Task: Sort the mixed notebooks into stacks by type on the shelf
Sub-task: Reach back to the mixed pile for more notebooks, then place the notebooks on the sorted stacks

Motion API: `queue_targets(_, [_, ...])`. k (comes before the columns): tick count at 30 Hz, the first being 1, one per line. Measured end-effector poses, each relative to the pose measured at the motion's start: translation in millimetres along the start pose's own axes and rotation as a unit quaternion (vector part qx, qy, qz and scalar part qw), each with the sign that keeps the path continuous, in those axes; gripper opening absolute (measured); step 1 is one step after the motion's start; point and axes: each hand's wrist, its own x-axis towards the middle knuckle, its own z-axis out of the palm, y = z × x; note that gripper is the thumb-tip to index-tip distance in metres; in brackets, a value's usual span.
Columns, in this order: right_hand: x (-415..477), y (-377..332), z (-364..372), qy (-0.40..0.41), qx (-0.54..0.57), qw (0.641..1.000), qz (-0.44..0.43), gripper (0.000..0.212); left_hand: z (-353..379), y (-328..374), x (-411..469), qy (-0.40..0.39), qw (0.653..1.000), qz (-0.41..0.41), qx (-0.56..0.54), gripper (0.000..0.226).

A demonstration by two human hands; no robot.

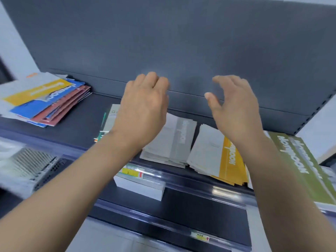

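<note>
Both hands are empty, hovering above the shelf [78, 122], some blur on both. Left hand [143, 108] has its back to the camera, fingers loosely curled, nothing in them. Right hand [236, 108] is relaxed, fingers a little spread, thumb out, nothing held. Notebooks: mixed pile [45, 102] at far left of the shelf, with yellow, blue and red covers fanned and unsorted. Sorted-looking stacks run along the front: pale stack with green trim [109, 120] partly under the left wrist, grey stack [174, 142] in the middle, yellow-banded stack [221, 159] just beside it, green stack [307, 166] far right. Likely step: between picks, next reach goes to the mixed pile. To do it well, take the top cover only, pinch a free edge since the fanned pile probably slides, check the band colour, and lay it square on the matching stack. The yellow-banded stack reaches the front lip, so set down gently there. White block [140, 188] on the lower shelf looks unrelated.
</note>
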Motion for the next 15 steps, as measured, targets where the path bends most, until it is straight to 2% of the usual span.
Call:
queue_targets(7, [18.3,-170.5,29.4,0.017,0.052,0.994,-0.09,0.043,-87.9,-134.7,-34.2,0.037,0.997,-0.02,0.069,0.012])
queue_targets(15, [31.3,-319.1,75.8,0.019,0.08,0.99,-0.116,0.037,-156.1,-266.8,-81.0,0.042,0.991,-0.059,0.11,0.014])
